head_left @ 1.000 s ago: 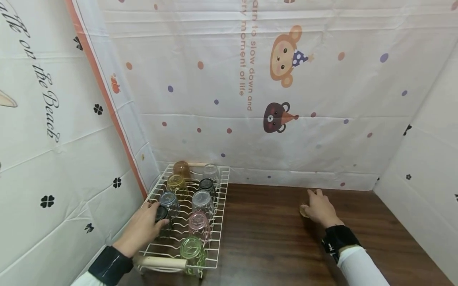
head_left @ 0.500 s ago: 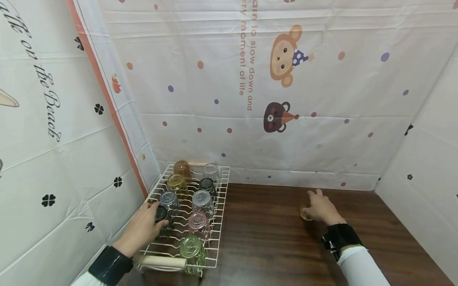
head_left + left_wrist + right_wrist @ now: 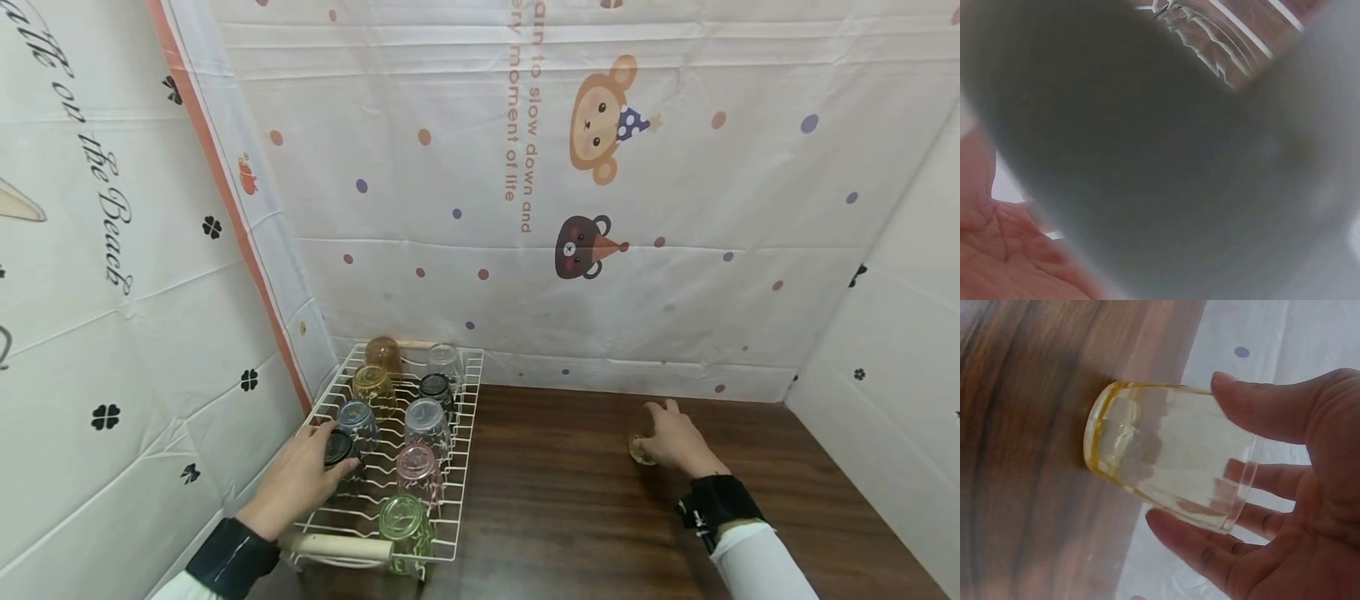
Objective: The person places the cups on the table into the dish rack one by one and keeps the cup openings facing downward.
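In the head view my left hand (image 3: 294, 479) grips a dark upside-down glass (image 3: 338, 447) in the white wire rack, thumb on one side and fingers on the other. A large grey blur fills most of the left wrist view, with part of the palm at lower left and a ridged clear glass (image 3: 1210, 40) at the top. Far to the right, my right hand (image 3: 678, 437) holds a pale yellow glass (image 3: 1166, 447) between thumb and fingers near its rim. That glass stands upright, its thick base down at the brown wooden tabletop (image 3: 1029, 456).
The wire rack (image 3: 467, 475) has a pale front handle (image 3: 341, 547). Upside-down glasses fill it in two rows, among them a green one (image 3: 402, 518), a pink one (image 3: 417, 463), a blue one (image 3: 357, 415) and an amber one (image 3: 384, 356). White printed sheets (image 3: 675, 317) wall three sides.
Both hands stay nearly in place on their glasses. The head view has shifted very slightly.
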The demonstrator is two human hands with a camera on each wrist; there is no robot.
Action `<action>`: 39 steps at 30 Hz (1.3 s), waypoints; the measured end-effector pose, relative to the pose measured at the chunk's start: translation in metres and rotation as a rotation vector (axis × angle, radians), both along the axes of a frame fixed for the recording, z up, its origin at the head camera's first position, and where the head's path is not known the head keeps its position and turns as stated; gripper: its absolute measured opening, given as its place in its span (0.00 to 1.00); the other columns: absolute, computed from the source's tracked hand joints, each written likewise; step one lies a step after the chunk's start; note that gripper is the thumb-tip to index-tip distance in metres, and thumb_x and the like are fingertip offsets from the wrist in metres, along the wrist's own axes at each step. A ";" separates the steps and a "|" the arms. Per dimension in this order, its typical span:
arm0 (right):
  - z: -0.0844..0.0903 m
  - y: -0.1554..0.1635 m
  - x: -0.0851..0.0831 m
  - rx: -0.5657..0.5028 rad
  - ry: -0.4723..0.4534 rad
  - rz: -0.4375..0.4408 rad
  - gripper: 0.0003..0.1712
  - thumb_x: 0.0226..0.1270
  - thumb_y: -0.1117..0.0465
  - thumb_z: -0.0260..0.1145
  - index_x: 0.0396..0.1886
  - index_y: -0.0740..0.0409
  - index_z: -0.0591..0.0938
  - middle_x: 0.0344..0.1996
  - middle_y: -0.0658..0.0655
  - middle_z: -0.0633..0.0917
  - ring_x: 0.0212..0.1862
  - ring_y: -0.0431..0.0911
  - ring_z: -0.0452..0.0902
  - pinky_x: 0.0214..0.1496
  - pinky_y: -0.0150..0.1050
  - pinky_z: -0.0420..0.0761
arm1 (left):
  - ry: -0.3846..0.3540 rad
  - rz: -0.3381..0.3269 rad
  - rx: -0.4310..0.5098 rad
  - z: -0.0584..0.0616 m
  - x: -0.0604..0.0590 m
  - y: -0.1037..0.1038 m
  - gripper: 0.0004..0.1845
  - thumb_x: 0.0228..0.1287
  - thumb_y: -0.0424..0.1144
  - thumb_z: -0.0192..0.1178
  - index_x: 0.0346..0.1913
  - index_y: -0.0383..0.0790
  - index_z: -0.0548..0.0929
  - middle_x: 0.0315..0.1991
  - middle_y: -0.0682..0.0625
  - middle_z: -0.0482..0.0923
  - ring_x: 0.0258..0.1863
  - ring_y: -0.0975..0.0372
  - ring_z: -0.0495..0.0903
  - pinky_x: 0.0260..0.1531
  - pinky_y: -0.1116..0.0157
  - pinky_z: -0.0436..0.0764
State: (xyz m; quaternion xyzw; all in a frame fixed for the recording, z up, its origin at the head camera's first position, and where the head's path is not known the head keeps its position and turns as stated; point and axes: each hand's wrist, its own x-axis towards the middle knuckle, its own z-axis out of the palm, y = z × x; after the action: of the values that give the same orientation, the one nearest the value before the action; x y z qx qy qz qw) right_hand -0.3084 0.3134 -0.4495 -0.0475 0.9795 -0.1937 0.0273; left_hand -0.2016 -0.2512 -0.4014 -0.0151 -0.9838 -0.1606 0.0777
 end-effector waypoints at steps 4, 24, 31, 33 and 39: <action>-0.003 0.004 0.001 -0.049 0.018 0.006 0.47 0.70 0.57 0.75 0.78 0.76 0.65 0.71 0.86 0.63 0.68 0.83 0.67 0.61 0.71 0.79 | 0.002 0.008 0.003 0.001 0.000 0.000 0.43 0.68 0.51 0.72 0.73 0.23 0.71 0.66 0.19 0.73 0.64 0.26 0.75 0.61 0.33 0.77; -0.015 -0.047 0.036 -1.431 0.205 0.159 0.22 0.88 0.62 0.53 0.74 0.60 0.66 0.57 0.50 0.80 0.55 0.36 0.85 0.55 0.39 0.91 | 0.148 0.067 -0.012 0.009 0.016 0.009 0.52 0.69 0.56 0.71 0.78 0.19 0.59 0.66 0.15 0.66 0.67 0.25 0.67 0.63 0.30 0.72; -0.004 -0.084 0.052 -1.899 -0.027 0.547 0.25 0.92 0.59 0.38 0.67 0.58 0.79 0.64 0.53 0.84 0.65 0.45 0.83 0.65 0.38 0.86 | 0.205 0.062 0.003 0.012 0.021 0.016 0.53 0.68 0.55 0.71 0.78 0.19 0.59 0.70 0.16 0.64 0.69 0.25 0.65 0.68 0.31 0.67; 0.001 -0.095 0.056 -1.981 -0.097 0.568 0.27 0.92 0.57 0.37 0.60 0.58 0.85 0.63 0.52 0.84 0.65 0.46 0.82 0.66 0.39 0.86 | 0.218 0.057 0.006 0.012 0.022 0.018 0.52 0.68 0.55 0.71 0.77 0.18 0.60 0.69 0.16 0.65 0.69 0.25 0.65 0.67 0.31 0.67; 0.014 -0.116 0.067 -2.018 -0.153 0.542 0.28 0.91 0.53 0.40 0.57 0.56 0.87 0.62 0.51 0.84 0.64 0.44 0.82 0.64 0.37 0.87 | 0.278 0.054 0.001 0.015 0.028 0.029 0.49 0.68 0.56 0.72 0.75 0.22 0.65 0.68 0.18 0.68 0.68 0.27 0.67 0.64 0.31 0.67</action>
State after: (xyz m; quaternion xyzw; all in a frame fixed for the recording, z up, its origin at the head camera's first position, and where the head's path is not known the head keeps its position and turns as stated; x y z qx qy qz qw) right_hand -0.2418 0.1977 -0.4352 -0.2539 0.3154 -0.9109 0.0794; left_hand -0.1738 -0.2221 -0.3859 -0.0104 -0.9635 -0.1555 0.2175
